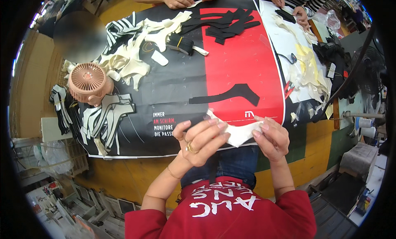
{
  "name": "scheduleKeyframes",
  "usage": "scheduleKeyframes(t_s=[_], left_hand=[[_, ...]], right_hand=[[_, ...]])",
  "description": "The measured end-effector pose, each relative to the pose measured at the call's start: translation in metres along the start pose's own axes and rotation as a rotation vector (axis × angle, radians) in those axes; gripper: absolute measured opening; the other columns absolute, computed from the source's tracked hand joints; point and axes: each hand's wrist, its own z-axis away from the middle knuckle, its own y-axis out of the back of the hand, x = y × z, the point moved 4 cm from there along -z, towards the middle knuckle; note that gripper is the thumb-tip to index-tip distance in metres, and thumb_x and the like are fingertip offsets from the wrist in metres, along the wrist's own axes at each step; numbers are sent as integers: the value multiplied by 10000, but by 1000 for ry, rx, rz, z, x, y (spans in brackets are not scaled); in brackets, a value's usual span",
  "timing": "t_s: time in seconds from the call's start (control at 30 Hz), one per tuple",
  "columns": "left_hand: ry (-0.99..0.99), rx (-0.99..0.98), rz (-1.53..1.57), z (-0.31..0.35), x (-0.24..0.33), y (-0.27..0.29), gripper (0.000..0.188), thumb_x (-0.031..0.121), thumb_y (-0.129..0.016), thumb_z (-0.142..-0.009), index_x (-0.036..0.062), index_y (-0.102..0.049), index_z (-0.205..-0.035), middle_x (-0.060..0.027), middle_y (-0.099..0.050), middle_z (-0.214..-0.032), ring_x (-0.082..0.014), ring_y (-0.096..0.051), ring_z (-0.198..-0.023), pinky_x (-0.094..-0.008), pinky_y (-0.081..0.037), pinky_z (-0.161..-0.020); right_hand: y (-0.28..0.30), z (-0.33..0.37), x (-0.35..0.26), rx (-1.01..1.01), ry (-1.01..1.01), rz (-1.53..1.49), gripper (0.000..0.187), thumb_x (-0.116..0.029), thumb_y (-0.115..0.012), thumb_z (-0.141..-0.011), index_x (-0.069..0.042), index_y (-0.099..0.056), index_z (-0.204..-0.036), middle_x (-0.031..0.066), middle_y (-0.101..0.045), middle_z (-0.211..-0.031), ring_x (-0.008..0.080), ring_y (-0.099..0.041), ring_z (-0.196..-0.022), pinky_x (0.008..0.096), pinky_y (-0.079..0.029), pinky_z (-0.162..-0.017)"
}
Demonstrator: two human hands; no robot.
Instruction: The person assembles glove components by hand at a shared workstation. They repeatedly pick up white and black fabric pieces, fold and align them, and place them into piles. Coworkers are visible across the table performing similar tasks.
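**White fabric piece, held in both hands**

Held up just below the curved black strip (231, 94): white fabric piece (239, 132), pinched by left hand (200, 138) and right hand (272, 138) at opposite ends. Further left of the strip, a pink fan (88, 82); well above it, a pile of black strips (225, 24).

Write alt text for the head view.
Both hands, left hand and right hand, hold a white fabric piece over a black-and-red mat. A black curved strip lies ahead; a pink fan stands left.
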Motion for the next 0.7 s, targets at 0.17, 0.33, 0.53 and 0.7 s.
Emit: scheduleKeyframes(t_s=[0.17,0.33,0.53,0.7], left_hand=[[-51,82,17,15,9,12,222,182,-770,-789,231,-739,-1003,80,-674,-1108,-98,-625,-1041,-362,-329,-1049],[-109,113,17,21,15,14,218,183,-801,-762,241,-748,-965,86,-667,-1104,-97,-618,-1036,-357,-364,-1013],[-166,116,77,22,27,-4,280,154,-854,-711,223,-721,-947,85,-647,-1107,-95,-600,-1025,-321,-430,-925],[-165,163,124,20,34,-16,100,119,-768,-765,153,-744,-857,44,-660,-1072,-95,-635,-1004,-311,-464,-885]], right_hand=[[-4,16,-11,-6,-29,-11,323,28,-784,-777,-70,-696,-1072,84,-547,-1175,292,-723,-961,392,-627,-832],[-9,31,-15,0,-80,-11,340,44,-782,-770,-82,-700,-1074,83,-548,-1168,280,-708,-943,400,-634,-825],[-17,52,-9,52,-145,-27,283,8,-780,-804,-52,-675,-1061,119,-580,-1141,307,-697,-934,429,-637,-792],[-21,62,-4,-42,-214,17,398,-40,-832,-746,-68,-651,-1099,128,-627,-1127,300,-698,-902,379,-593,-727]])
